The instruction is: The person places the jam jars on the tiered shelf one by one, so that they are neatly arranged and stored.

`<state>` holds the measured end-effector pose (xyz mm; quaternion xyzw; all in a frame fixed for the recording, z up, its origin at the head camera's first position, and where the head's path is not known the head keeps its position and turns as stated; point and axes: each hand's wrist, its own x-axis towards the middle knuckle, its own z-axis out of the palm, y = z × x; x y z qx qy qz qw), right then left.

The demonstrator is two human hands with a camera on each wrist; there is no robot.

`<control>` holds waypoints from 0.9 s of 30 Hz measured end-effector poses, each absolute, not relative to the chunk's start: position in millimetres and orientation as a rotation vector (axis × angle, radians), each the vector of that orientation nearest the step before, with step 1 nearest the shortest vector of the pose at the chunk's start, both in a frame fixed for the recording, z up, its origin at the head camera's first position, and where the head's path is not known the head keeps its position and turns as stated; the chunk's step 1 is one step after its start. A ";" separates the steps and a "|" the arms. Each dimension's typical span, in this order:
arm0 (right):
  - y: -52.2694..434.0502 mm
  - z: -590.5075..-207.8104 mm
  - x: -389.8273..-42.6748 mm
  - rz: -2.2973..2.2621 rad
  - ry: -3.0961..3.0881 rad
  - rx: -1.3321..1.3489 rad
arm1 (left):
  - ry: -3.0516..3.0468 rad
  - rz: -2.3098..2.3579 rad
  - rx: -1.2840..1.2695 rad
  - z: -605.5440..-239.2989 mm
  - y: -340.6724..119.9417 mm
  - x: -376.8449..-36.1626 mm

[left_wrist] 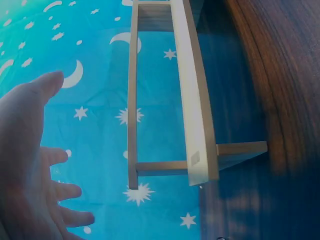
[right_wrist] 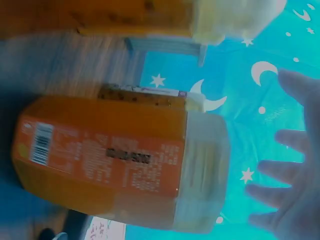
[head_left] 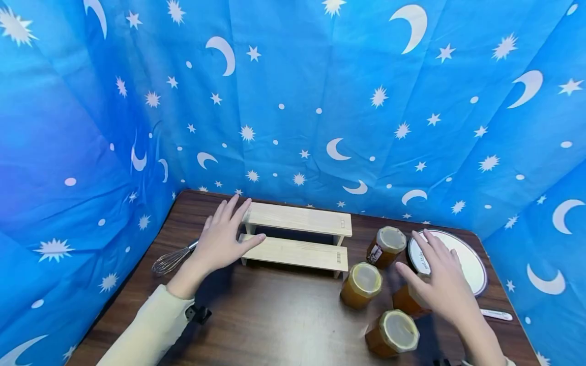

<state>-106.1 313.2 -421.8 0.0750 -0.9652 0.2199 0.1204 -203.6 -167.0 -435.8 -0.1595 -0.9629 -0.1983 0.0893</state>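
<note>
My left hand (head_left: 220, 241) hovers with spread fingers by the left end of a pale wooden rack that has a higher shelf (head_left: 297, 218) behind a lower one (head_left: 295, 252). In the left wrist view the thumb and fingers hold nothing beside the rack (left_wrist: 192, 100). Over on the right, my right hand (head_left: 441, 277) is held above the jars, fingers apart and grasping nothing. It partly covers one amber jar (head_left: 407, 302). Around it stand a front jar (head_left: 392, 335), a yellowish-lidded jar (head_left: 361, 287) and a back jar (head_left: 386, 249). A labelled jar (right_wrist: 110, 160) fills much of the right wrist view.
A white round plate (head_left: 469, 259) with a dark rim lies at the right, partly behind the right hand. Near it a white handle (head_left: 496, 315) pokes out. A wire whisk (head_left: 171, 262) lies at the left. A blue starry curtain (head_left: 293, 101) encloses the table.
</note>
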 end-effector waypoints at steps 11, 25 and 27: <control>302.4 -435.9 -50.5 0.968 -2.359 0.369 | -2.840 -1.071 -0.251 -459.8 -185.4 -204.7; 305.0 -487.0 -14.9 1.414 -2.334 0.461 | -2.801 -1.991 0.084 -500.1 -197.3 -224.1; 303.3 -493.2 -13.1 1.460 -2.334 0.454 | -2.791 -2.033 0.089 -503.6 -197.5 -227.3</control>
